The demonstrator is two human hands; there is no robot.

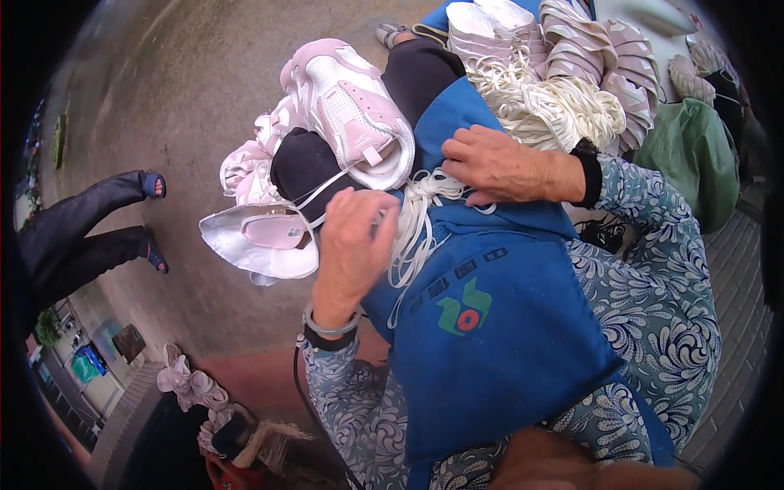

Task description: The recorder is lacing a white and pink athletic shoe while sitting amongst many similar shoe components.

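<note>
A pink and white sneaker [351, 106] rests over my knees, its heel opening toward me. Behind the bundle of white shoelaces [420, 204] in my lap spreads a blue apron [523, 318]. My right hand [498, 166] has its fingers curled down at the bundle's right side, closed on laces. Left of the bundle, my left hand [355, 241] is raised with bent fingers, slightly blurred; what they pinch, if anything, is hidden. Thin white laces stretch between the sneaker and a pale shoe upper [265, 241] by my left knee.
More pink and white shoe parts [249, 167] lie beyond my left knee. At the upper right are stacked uppers [572, 41], a heap of cream laces [563, 106] and a green bag [690, 159]. Another person's legs [90, 237] stand at left. More shoes [192, 380] sit lower left.
</note>
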